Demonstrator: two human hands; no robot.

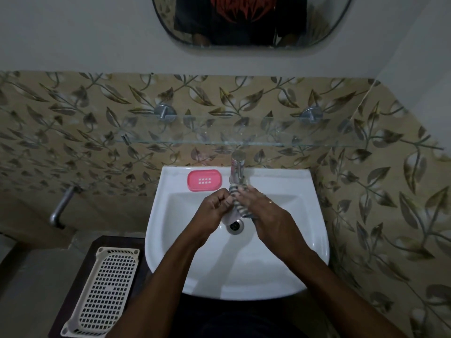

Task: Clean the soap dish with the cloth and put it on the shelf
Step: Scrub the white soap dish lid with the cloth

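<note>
A pink soap dish (204, 180) with a slotted middle lies on the back left rim of the white sink (170, 240). Both hands are over the basin below the tap (238, 167). A striped grey cloth (238, 201), twisted into a roll, is held between them. My left hand (214, 211) grips its lower end and my right hand (263, 211) is closed round its upper part. A glass shelf (244, 132) runs along the tiled wall above the sink, with nothing on it.
The drain (235, 225) sits just under the hands. A cream perforated plastic basket (105, 291) lies on a dark stand at the lower left. A metal pipe (61, 208) sticks out of the left wall. A mirror (244, 20) hangs above.
</note>
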